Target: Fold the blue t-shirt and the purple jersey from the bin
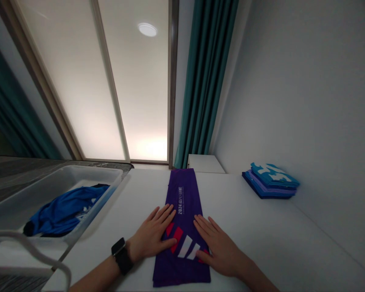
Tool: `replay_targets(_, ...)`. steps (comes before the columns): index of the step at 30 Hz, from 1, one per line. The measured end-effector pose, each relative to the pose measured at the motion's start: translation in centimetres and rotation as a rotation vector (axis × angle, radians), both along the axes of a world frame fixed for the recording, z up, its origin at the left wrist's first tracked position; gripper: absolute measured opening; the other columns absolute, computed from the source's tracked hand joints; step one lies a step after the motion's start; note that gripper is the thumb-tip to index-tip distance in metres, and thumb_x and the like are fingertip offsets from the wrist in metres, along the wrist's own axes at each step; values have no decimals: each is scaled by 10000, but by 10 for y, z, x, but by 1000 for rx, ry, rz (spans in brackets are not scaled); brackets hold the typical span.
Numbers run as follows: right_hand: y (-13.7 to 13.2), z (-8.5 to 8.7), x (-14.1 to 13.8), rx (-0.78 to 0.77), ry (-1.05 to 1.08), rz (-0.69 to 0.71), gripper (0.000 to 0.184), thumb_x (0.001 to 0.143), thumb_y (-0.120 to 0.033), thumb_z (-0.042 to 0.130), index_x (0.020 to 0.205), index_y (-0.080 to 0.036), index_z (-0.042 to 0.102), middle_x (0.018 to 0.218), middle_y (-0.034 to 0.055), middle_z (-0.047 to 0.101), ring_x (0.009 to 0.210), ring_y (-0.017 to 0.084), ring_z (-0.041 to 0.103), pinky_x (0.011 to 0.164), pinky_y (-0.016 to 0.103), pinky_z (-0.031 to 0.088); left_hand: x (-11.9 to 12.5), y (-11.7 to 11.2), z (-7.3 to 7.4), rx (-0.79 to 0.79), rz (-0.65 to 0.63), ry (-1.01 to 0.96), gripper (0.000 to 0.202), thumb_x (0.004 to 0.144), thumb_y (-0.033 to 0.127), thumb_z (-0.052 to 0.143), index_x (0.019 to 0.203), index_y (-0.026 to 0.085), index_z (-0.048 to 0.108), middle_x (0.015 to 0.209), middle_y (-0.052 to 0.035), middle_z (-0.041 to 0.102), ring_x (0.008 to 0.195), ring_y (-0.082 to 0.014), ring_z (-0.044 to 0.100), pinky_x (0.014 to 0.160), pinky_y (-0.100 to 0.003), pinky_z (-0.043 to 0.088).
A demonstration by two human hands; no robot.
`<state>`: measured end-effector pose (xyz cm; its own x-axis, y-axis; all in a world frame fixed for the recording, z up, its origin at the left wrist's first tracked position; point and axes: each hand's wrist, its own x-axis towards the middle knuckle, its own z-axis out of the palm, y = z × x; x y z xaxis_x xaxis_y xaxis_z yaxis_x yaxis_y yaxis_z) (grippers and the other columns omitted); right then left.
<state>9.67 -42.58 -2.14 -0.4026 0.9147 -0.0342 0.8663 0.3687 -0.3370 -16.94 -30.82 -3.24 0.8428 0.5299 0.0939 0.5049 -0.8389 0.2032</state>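
Note:
A purple garment [187,202], folded into a long narrow strip, lies flat on the white table [231,202]. White lettering runs along its upper part, and red and white slanted bars cross its lower part. My left hand [153,231], with a black watch on the wrist, rests open on the strip's left edge, fingers stretched out. On the opposite edge my right hand [220,245] lies flat too, its fingers extended over the cloth. Neither hand grips anything. The ends of the strip point away from me and toward me.
At the right by the wall sits a stack of folded clothes [270,182] in blues and purple. A translucent bin [109,174] left of the table holds rumpled blue clothing [67,209]. A pale curved tube [33,245] crosses the lower left. A white cabinet [205,163] stands behind.

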Motion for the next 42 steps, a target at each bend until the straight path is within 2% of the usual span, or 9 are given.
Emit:
replay_targets(7,12,1,6,29,8,18,702,953,-514,424,1536,-233,154,1592,58,167,1464,238,135,1206,473,69,2,7,-2,41,20,-20,754,922,647,378,1539,286,136,1594,-54,179,1459,-262,194,1186,-473,148)
replay_targets(12,6,6,1,66,75,48,616,967,-436,433,1522,-261,230,1583,52,222,1457,229,175,1203,483,101,-4,14,-1,23,-3,-72,627,987,520,335,1538,284,152,1587,-44,221,1448,-231,238,1186,-463,160)
replay_targets(16,4,8,-5,44,105,67,586,969,-416,435,1511,-268,267,1566,59,276,1443,234,225,1196,499,130,-2,51,-3,-13,169,-203,521,982,422,380,1463,221,379,1493,-89,431,1371,-238,392,1132,-439,304)
replay_targets(20,6,8,-6,40,140,32,527,972,-440,423,1468,-268,378,1535,67,350,1420,248,287,1183,508,185,7,101,-4,-101,301,-399,377,919,321,461,1242,195,609,1252,-81,646,1170,-229,579,1042,-378,419)
replay_targets(23,5,8,-7,58,138,19,518,960,-418,450,1455,-271,401,1528,61,365,1416,246,298,1182,503,195,19,132,-2,-105,400,-445,343,905,264,429,1132,170,668,1142,-91,688,1066,-222,626,953,-343,473)
replay_targets(27,4,7,-9,76,116,14,533,947,-379,472,1463,-277,384,1529,49,365,1417,245,293,1184,506,190,38,161,-2,-115,489,-410,319,899,291,444,976,164,726,980,-94,715,936,-232,645,862,-337,477)
replay_targets(30,3,7,-9,83,115,14,538,944,-354,474,1467,-278,376,1529,46,366,1416,245,296,1186,505,190,52,175,-3,-131,532,-359,306,883,358,496,866,174,739,900,-92,710,884,-245,640,819,-340,459)
replay_targets(34,3,7,-10,81,105,10,548,935,-336,482,1468,-282,371,1535,36,355,1418,239,291,1189,495,187,66,183,-4,-152,545,-327,285,855,418,555,849,194,729,892,-74,702,877,-237,637,791,-319,443)
replay_targets(42,3,7,-10,89,99,8,562,929,-325,482,1475,-270,360,1533,42,359,1418,230,289,1194,476,177,75,189,-4,-187,512,-324,167,823,304,590,792,184,701,818,-38,700,802,-192,635,715,-265,439)
